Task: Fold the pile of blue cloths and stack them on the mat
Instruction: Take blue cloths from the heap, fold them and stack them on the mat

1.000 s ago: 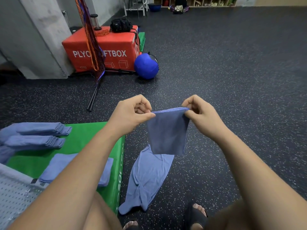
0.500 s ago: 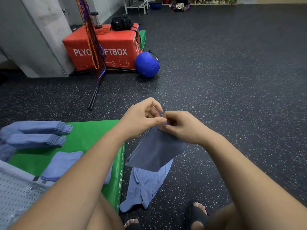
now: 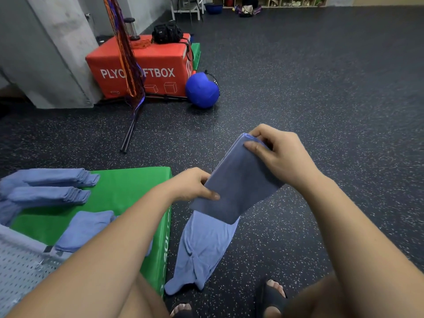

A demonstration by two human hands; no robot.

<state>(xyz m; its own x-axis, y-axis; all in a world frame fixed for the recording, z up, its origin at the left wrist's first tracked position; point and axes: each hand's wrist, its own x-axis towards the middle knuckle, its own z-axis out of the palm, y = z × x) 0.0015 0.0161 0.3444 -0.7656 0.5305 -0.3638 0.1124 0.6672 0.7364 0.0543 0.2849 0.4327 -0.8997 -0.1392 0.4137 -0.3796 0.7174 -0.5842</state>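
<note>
1. Status: folded cloth is held in the air over the floor, just right of the green mat. Left hand pinches its near-left edge with the thumb on top. Right hand fingers pinch the far corner. Both hands are closed on the cloth.
2. Risk: only the right pinch holds the layers together at the far corner. If it eases before the cloth lies flat, the fold likely springs open.
3. Risk: a slip from either hand drops it on the floor or onto the loose cloth lying below, near the feet. That means a refold.
4. Risk: two stacks at the far left of the mat have fanned edges. A careless drop-on could shove them askew.
5. Risk: left forearm hangs over the single cloth on the near part of the mat. A reach to the stacks could drag it.
</note>
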